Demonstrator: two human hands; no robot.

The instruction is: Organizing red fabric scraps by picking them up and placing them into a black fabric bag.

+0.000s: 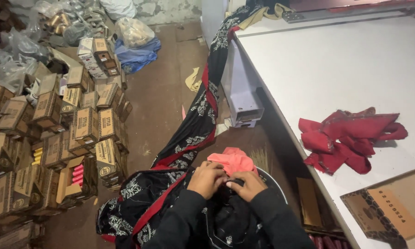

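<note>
Stretching away lengthwise: black embroidered cloth (196, 120)

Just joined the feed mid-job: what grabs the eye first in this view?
First, the long black cloth with white embroidery and red trim, running from the white table's far corner down across the floor to the person's lap, where the left hand and right hand pinch it beside a pink cloth. Next, the crumpled red fabric scraps lying on the table. On the left, stacked small cardboard boxes crowd the floor.
</note>
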